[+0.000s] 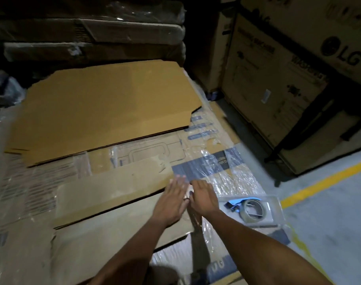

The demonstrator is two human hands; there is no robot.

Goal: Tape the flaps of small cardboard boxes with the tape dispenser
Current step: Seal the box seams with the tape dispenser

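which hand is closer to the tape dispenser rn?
Right. The right hand lies flat on the cardboard just left of the tape dispenser; the left hand is beyond it, farther left. Neither touches it.

grey floor (pixel 330 212) with yellow line (pixel 323 179), flattened cardboard sheets (pixel 105 105), stacked boxes (pixel 278 89)

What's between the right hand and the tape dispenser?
Nothing solid: in the head view, only a bare strip of crinkled plastic wrap separates the right hand from the tape dispenser, which lies flat to its right.
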